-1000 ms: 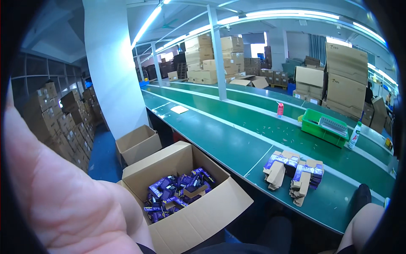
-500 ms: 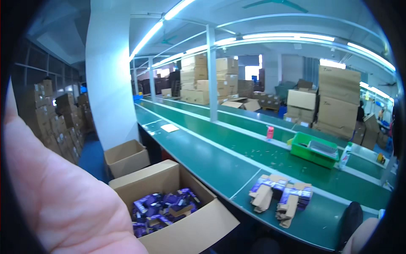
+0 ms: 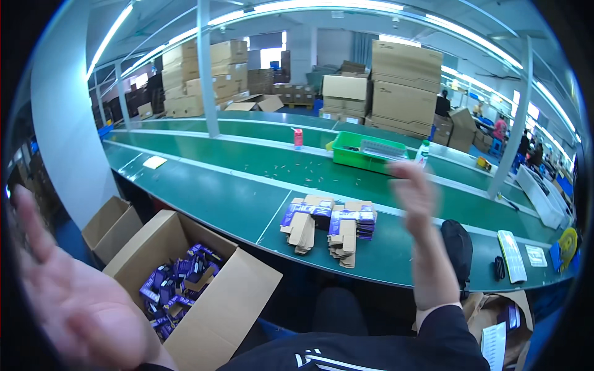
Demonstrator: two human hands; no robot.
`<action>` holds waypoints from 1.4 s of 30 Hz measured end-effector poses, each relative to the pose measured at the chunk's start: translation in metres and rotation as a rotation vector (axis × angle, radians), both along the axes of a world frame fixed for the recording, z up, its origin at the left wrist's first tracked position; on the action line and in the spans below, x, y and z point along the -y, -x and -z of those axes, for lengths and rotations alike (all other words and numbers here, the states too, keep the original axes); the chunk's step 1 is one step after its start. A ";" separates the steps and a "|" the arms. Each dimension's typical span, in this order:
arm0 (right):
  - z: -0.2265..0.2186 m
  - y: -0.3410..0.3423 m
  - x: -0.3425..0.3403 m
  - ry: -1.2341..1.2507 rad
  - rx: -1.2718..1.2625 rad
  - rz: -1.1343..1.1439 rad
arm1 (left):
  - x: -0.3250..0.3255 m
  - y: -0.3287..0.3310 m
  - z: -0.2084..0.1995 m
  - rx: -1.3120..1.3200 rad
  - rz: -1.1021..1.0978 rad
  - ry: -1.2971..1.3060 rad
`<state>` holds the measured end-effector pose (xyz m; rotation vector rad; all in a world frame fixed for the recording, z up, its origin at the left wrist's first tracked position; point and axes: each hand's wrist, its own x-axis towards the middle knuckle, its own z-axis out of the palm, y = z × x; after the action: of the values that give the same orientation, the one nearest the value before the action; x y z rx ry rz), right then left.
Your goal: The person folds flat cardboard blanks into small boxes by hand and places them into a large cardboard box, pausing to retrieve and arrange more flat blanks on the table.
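My left hand (image 3: 93, 309) is raised close at the left, palm showing and fingers apart, partly blurred. It holds nothing. Beside it stands an open cardboard carton (image 3: 216, 309) with a loose heap of small purple boxes (image 3: 179, 281) inside. Over the bench my right hand (image 3: 413, 195) is lifted, slightly blurred, its fingers stretched out and nothing visible in them. To the left of that hand, two stacks of flattened purple-and-brown boxes, a left stack (image 3: 301, 230) and a right stack (image 3: 344, 238), lie on the green bench (image 3: 229, 210).
Further back are a green bin (image 3: 359, 159), a pink bottle (image 3: 298, 138) and a white bottle (image 3: 422, 153). A black object (image 3: 456, 250) lies right of my forearm. An empty-looking carton (image 3: 111, 226) stands left; an open bag (image 3: 520, 309) is at lower right.
The view has swung to the right and down. My right hand, barely in view at the lower right before, is now raised over the bench. My left hand appears smaller, with its fingers showing.
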<state>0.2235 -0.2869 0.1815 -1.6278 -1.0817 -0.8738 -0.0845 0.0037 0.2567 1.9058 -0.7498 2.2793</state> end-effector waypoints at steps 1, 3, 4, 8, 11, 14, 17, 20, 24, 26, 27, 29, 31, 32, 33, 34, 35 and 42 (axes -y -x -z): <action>0.034 -0.046 -0.006 0.243 -0.020 0.193 | -0.005 -0.012 0.010 -0.130 -0.063 -0.112; 0.115 -0.114 -0.007 0.582 -0.236 0.408 | -0.011 -0.036 0.052 -0.269 -0.185 0.053; 0.142 -0.126 -0.010 0.737 -0.249 0.547 | -0.015 -0.043 0.077 -0.378 -0.238 0.161; 0.163 -0.126 -0.022 0.906 -0.347 0.595 | -0.026 -0.035 0.160 -0.593 -0.256 0.324; 0.163 -0.130 -0.016 0.940 -0.345 0.614 | -0.021 -0.038 0.197 -0.718 -0.163 0.611; 0.156 -0.136 -0.002 0.870 -0.221 0.580 | -0.023 -0.045 0.219 -0.885 -0.042 0.737; 0.125 -0.088 -0.031 0.649 -0.161 0.378 | -0.021 -0.057 0.232 -1.136 0.273 0.829; 0.111 0.004 -0.087 0.585 -0.021 -0.150 | -0.003 -0.089 0.235 -1.282 1.304 1.320; 0.141 0.065 -0.130 0.526 -0.019 -0.355 | 0.006 -0.106 0.253 -1.282 1.875 1.353; 0.152 0.077 -0.137 0.484 -0.081 -0.437 | -0.003 -0.094 0.269 -1.280 1.741 1.337; 0.158 0.081 -0.139 0.439 -0.148 -0.481 | -0.009 -0.091 0.280 -1.308 1.631 1.300; 0.167 0.088 -0.144 0.350 -0.284 -0.562 | -0.020 -0.084 0.299 -1.360 1.414 1.222; 0.177 0.097 -0.151 0.206 -0.429 -0.610 | -0.013 -0.078 0.290 -1.283 1.258 1.240; 0.181 0.103 -0.156 0.059 -0.565 -0.655 | -0.005 -0.075 0.280 -1.199 1.102 1.243; 0.184 0.107 -0.160 -0.092 -0.699 -0.695 | 0.001 -0.072 0.272 -1.114 0.950 1.240; 0.187 0.108 -0.162 -0.246 -0.830 -0.728 | 0.003 -0.071 0.269 -1.029 0.800 1.230; 0.189 0.107 -0.161 -0.243 -0.831 -0.728 | 0.001 -0.069 0.273 -1.028 0.800 1.233; 0.194 0.103 -0.151 0.086 -0.736 -0.852 | -0.010 -0.066 0.295 -1.145 0.968 1.198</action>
<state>0.1200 -0.1361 -0.0121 -1.1891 -1.1037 0.3192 -0.0187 0.0136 -0.0382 1.3012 0.0043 0.5036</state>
